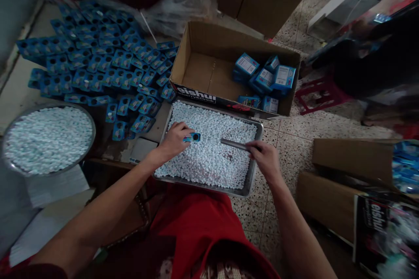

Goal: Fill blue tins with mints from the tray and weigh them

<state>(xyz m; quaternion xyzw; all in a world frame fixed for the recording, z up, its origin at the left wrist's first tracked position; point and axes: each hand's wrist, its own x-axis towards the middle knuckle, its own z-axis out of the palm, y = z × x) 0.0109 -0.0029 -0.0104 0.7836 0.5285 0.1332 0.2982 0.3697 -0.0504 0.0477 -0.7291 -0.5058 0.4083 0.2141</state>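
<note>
Nearest: one red cloth (199, 222) over the lap. Just beyond, one metal tray (251, 176), spread with white pellets (203, 161), too many to count. Over it, two hands. Left hand (176, 138): fingers clamped on one small blue box (195, 137), held above the pellets, left of tray centre. Right hand (264, 157): fingers closed round the near end of one long grey tool (234, 144), its far end over the pellets.

Left: one round dish (94, 133), also heaped with pellets. Right: two brown cartons, one (343, 154) behind the other (327, 200).

Beyond the tray: one open carton (199, 69), at least six blue packets (284, 76) inside. Left of it, dozens of blue boxes (98, 63), overlapping. Farther: one pink stool (317, 93), right; clear plastic (190, 4), behind.
</note>
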